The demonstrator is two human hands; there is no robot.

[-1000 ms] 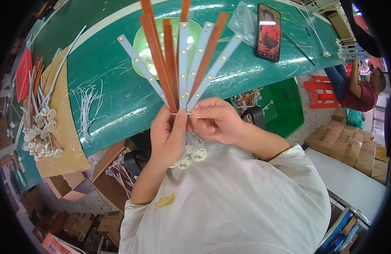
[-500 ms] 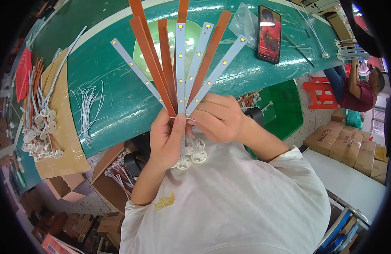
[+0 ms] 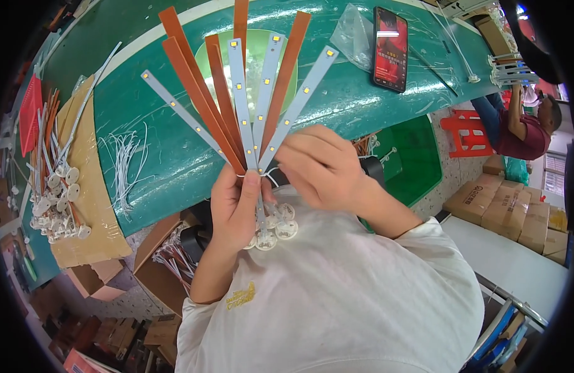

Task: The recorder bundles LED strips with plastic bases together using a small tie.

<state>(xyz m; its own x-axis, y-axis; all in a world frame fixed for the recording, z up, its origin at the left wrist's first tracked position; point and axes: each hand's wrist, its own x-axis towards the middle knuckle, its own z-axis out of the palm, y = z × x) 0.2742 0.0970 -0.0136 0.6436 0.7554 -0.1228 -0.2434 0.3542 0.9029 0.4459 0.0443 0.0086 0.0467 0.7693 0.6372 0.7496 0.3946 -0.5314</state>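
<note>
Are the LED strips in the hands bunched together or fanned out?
Fanned out: the LED strips spread apart at their tips and converge where the left hand pinches them; the right hand is alongside.

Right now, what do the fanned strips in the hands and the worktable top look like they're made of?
Pale strips: likely thin aluminium board, matte white face, small yellow LED chips in a row.
Orange-brown strips: the look leaves it open, flat dull laminate or backing.
Green worktable top: glossy painted surface, showing glare.

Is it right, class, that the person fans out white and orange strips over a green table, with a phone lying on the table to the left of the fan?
Not quite. The head view shows the phone on the green table right of the fan of strips, not left. The left hand and right hand grip its base.
</note>
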